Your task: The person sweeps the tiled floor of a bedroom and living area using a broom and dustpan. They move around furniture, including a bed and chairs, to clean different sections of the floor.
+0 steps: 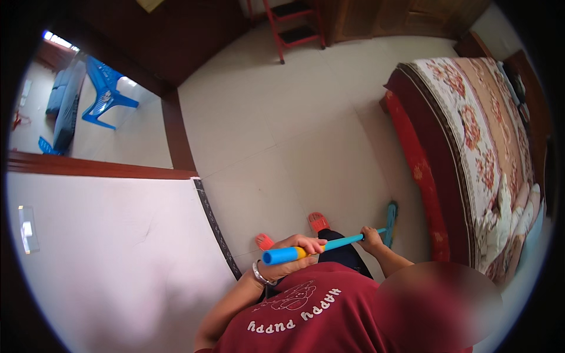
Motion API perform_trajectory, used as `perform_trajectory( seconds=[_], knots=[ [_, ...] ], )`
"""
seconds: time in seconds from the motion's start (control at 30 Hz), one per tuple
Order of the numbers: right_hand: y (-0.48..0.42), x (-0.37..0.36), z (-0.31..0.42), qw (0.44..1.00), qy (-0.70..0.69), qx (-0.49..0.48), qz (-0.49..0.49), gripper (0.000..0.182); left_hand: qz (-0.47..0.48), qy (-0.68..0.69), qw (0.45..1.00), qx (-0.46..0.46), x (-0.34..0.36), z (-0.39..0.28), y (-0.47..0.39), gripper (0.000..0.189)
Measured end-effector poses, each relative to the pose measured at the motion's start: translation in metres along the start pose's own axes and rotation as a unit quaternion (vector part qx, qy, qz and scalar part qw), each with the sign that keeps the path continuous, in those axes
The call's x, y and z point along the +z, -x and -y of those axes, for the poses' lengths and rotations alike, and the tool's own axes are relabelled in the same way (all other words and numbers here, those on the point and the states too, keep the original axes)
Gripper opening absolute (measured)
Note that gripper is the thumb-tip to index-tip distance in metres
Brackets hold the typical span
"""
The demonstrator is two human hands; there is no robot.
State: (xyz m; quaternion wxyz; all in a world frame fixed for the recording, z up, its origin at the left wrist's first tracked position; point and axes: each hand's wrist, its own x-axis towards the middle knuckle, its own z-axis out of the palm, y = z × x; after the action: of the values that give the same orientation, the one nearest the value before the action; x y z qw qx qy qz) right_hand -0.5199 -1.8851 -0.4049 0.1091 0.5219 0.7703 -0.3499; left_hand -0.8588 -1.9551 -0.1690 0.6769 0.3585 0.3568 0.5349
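A broom slants across my body, its blue and yellow handle [342,243] running down to a teal head [391,220] on the floor at the right. My left hand [296,252] wraps the handle close to its open blue top end; a silver bracelet circles that wrist. Further down the shaft, my right hand [371,239] grips it just above the broom head. The bristles are mostly hidden from this angle. Below the handle show my red slippers [318,222].
A bed [470,128] with a floral cover runs along the right side. A red step stool [298,35] stands ahead by a wooden cabinet [379,22]. To my left, a white wall [110,238] meets a doorway; beyond it are a blue plastic chair [107,95] and a dark sofa [66,106].
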Motion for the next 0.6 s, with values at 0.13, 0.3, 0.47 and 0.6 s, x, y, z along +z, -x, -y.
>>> perform_trajectory(
  seconds=[0.13,0.3,0.47,0.6],
  knots=[
    [0.01,0.042,0.021,0.999,-0.012,0.005,-0.039,0.022,0.031,-0.003,0.999,-0.035,-0.023,0.002,0.015,0.014],
    [-0.021,0.085,0.112,0.998,-0.021,-0.039,-0.05,0.006,0.006,-0.092,0.995,0.04,-0.083,-0.035,0.076,0.014],
    [-0.09,0.118,0.308,0.983,-0.11,-0.095,-0.11,0.007,-0.171,-0.14,0.961,0.169,-0.127,-0.143,0.127,0.013],
    [-0.108,0.098,0.438,0.958,-0.184,-0.177,-0.13,0.018,-0.174,-0.244,0.915,0.269,-0.126,-0.201,0.161,0.02]
  ],
)
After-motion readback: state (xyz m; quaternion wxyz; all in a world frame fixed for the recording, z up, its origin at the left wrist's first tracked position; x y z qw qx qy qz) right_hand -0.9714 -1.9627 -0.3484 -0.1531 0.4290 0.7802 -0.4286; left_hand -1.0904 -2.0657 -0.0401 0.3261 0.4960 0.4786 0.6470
